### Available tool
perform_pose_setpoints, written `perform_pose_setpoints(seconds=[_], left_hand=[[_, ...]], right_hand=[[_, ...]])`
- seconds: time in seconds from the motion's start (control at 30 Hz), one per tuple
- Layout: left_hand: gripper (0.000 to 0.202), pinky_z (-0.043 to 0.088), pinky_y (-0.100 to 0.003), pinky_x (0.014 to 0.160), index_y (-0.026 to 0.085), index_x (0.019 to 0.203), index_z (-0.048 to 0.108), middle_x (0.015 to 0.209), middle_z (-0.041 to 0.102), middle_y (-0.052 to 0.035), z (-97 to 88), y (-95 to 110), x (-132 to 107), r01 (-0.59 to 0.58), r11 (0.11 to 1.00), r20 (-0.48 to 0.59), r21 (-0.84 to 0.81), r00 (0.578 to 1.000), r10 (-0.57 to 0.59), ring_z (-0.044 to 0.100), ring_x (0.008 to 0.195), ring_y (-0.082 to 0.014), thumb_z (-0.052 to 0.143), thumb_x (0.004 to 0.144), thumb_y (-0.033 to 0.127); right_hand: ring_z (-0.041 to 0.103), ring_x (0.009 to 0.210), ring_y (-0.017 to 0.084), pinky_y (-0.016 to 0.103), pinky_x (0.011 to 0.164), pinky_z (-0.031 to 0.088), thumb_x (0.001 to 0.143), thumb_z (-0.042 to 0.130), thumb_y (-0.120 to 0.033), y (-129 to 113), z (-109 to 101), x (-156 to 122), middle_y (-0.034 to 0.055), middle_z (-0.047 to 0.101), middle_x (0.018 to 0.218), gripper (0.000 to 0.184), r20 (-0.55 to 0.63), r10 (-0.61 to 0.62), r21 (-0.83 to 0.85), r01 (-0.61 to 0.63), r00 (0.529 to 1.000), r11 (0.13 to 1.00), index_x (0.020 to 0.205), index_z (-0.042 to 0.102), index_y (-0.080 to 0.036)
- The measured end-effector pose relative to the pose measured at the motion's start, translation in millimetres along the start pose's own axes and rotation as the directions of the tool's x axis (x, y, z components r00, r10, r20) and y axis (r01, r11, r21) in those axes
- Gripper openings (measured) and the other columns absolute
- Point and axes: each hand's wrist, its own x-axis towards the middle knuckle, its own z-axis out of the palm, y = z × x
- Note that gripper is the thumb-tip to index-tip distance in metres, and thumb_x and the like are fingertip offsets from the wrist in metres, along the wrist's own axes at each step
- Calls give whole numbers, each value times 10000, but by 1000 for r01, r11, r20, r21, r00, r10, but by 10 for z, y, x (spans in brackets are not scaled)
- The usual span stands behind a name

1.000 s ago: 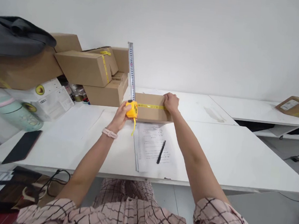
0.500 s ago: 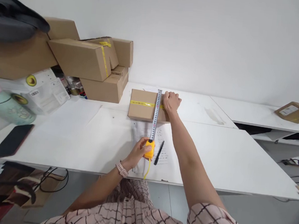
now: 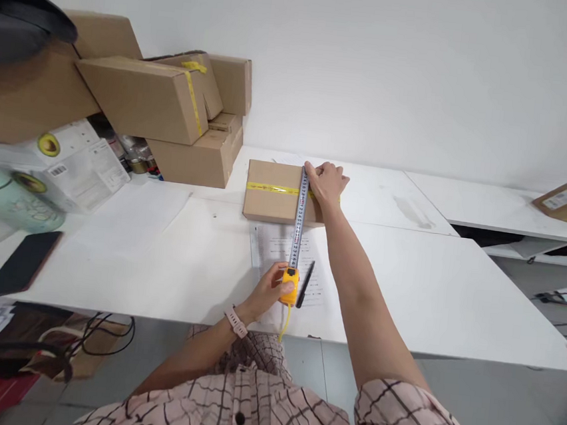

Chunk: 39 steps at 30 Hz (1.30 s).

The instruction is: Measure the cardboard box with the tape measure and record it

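Observation:
A yellow tape measure (image 3: 290,285) is held in my left hand (image 3: 266,292), fingers closed around its case near the table's front. Its silver blade (image 3: 299,224) runs out away from me across the top of a small cardboard box (image 3: 270,201) sealed with yellow tape. At the box's far edge, the thumb of my right hand (image 3: 328,182) presses the end of the blade, while its other fingers curl over the right part of the box. Under the tape lies a printed sheet (image 3: 273,241), partly covered by the box and my left hand. A black pen (image 3: 305,285) rests on it, right of the case.
Stacked cardboard boxes (image 3: 144,95) stand at the back left by the wall. Nearer on the left are a mint-green bottle (image 3: 28,204), a white carton with avocado pictures (image 3: 74,169) and a dark phone (image 3: 22,264). Another taped box (image 3: 565,201) sits far right.
My right thumb has moved left onto the blade's end. The tape measure's case has shifted slightly right, and the blade now lies straighter over the box. The whole view has tilted a little.

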Motion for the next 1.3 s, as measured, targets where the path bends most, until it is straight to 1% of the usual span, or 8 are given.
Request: perform_pose_setpoints(seconds=[0.2, 0.53, 0.67, 0.77, 0.9, 1.07, 1.2, 1.3], left_hand=[[590, 541, -313, 699, 212, 1193, 486, 1071, 663, -87, -44, -53, 49, -8, 1000, 52, -12, 999, 9, 643, 822, -172, 795, 759, 467], [639, 514, -316, 765, 220, 1214, 480, 1074, 656, -79, -68, -96, 47, -23, 1000, 37, -1, 999, 23, 617, 898, -178, 823, 739, 474], [690, 512, -346, 832, 234, 1264, 464, 1137, 645, -88, -107, -152, -101, -64, 998, 16, -14, 998, 64, 625, 949, -199, 826, 734, 488], [735, 516, -358, 853, 248, 1306, 441, 1186, 627, -98, -186, -230, -305, -69, 998, 21, 13, 997, 69, 620, 990, -215, 836, 729, 475], [733, 510, -332, 804, 233, 1322, 436, 1169, 604, -102, -286, -313, -525, -65, 994, 71, 87, 996, 59, 599, 958, -205, 823, 742, 461], [689, 485, -319, 810, 205, 1299, 474, 1118, 585, -85, -339, -354, -554, -118, 968, 136, 220, 987, 89, 572, 955, -202, 797, 751, 469], [689, 473, -319, 831, 201, 1288, 476, 1073, 579, -62, -341, -361, -531, -129, 955, 139, 266, 986, 95, 563, 937, -191, 796, 737, 465], [669, 471, -304, 809, 195, 1272, 477, 1049, 576, -53, -325, -346, -538, -129, 955, 142, 267, 985, 93, 558, 907, -177, 788, 741, 458]], right_hand=[[481, 1113, 319, 560, 1032, 290, 893, 423, -650, 2, 25, 39, 119, 641, 1005, 465, -20, 17, 9, -16, 1000, 1000, 823, 537, -204], [478, 1108, 315, 573, 1033, 280, 921, 385, -685, 58, 91, 43, 117, 628, 991, 514, -66, -1, 27, 3, 998, 1000, 837, 539, -201], [484, 1109, 314, 586, 1022, 288, 980, 204, -662, 101, 102, 31, 123, 624, 1004, 592, -87, -2, 64, 7, 996, 998, 829, 547, -203], [477, 1126, 322, 570, 1011, 309, 969, 210, -693, 111, 88, -27, 135, 618, 1038, 621, -83, -30, 38, 34, 996, 999, 861, 567, -196], [459, 1161, 324, 539, 1002, 327, 978, 240, -669, 108, 74, -216, 149, 604, 1089, 604, -130, -64, -51, 58, 989, 997, 959, 594, -181], [499, 1102, 298, 496, 1006, 348, 996, 307, -593, 208, 150, -656, 124, 635, 1049, 512, -227, -128, -76, 114, 965, 991, 980, 625, -192], [527, 1076, 295, 474, 990, 378, 963, 431, -569, 347, 298, -1013, 123, 666, 1081, 428, -174, -161, 27, 168, 971, 985, 948, 664, -209], [547, 1072, 283, 475, 988, 394, 973, 395, -569, 432, 315, -1104, 105, 686, 1089, 453, -162, -126, 221, 160, 979, 962, 924, 689, -228]])
